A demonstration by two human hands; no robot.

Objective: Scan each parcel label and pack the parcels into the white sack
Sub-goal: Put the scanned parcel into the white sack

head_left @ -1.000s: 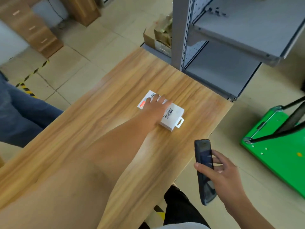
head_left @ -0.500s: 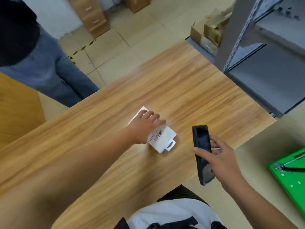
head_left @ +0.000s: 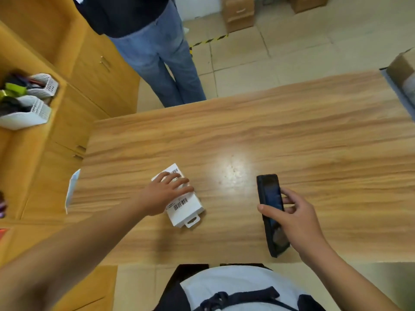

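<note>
A small white parcel box (head_left: 185, 208) with barcode labels and a hang tab lies flat on the wooden table (head_left: 292, 135). My left hand (head_left: 164, 194) rests on top of it, fingers spread over its far half. To its right my right hand (head_left: 294, 218) grips a black handheld scanner (head_left: 270, 212), held above the table with its screen facing up. The white sack is not in view.
Another person in jeans (head_left: 161, 61) stands at the table's far side. Yellow wooden cabinets (head_left: 74, 97) line the left, with white baskets (head_left: 33, 113) of items on top. Cardboard boxes (head_left: 239, 13) sit on the tiled floor beyond.
My head has turned left, so the shelf and green cart left the view. My left hand has dragged the parcel nearer the table's front edge; the scanner has come over the table.
</note>
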